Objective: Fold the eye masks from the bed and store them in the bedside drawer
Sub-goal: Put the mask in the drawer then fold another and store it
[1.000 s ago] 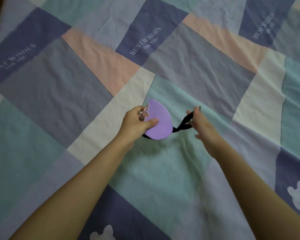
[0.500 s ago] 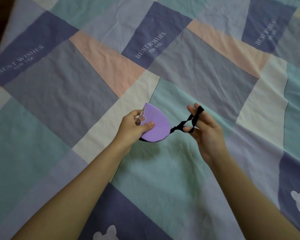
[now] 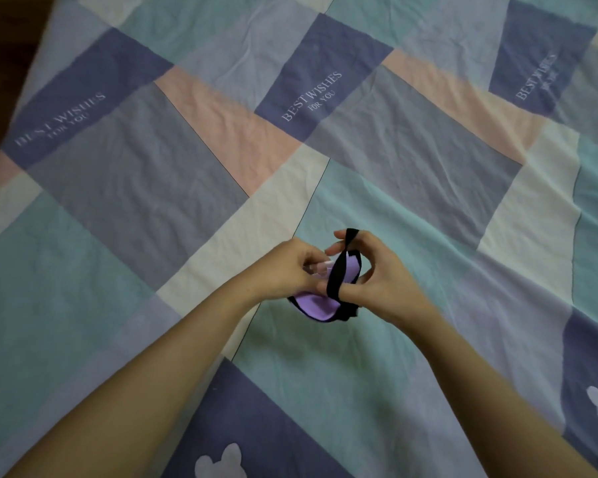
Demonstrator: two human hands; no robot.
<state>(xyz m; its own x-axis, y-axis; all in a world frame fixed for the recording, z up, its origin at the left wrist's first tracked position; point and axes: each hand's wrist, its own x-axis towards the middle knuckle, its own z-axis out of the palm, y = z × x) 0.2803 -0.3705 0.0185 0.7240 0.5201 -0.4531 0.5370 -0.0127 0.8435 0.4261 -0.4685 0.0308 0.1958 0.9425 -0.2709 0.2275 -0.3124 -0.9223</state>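
Lilac eye mask (image 3: pixel 313 307) sat folded above the bed (image 3: pixel 394 357), pinched in my left hand (image 3: pixel 283 270) while my right hand (image 3: pixel 377 281) hooked its black strap (image 3: pixel 337 270), best wound snugly.

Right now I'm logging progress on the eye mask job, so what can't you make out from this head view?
- Folded purple fabric eye mask: mostly covered by both hands.
- Left hand grip: fingertips hidden behind the black elastic strap.
- Bedside drawer: outside the frame.
- Other masks: none visible on the patchwork bedsheet.
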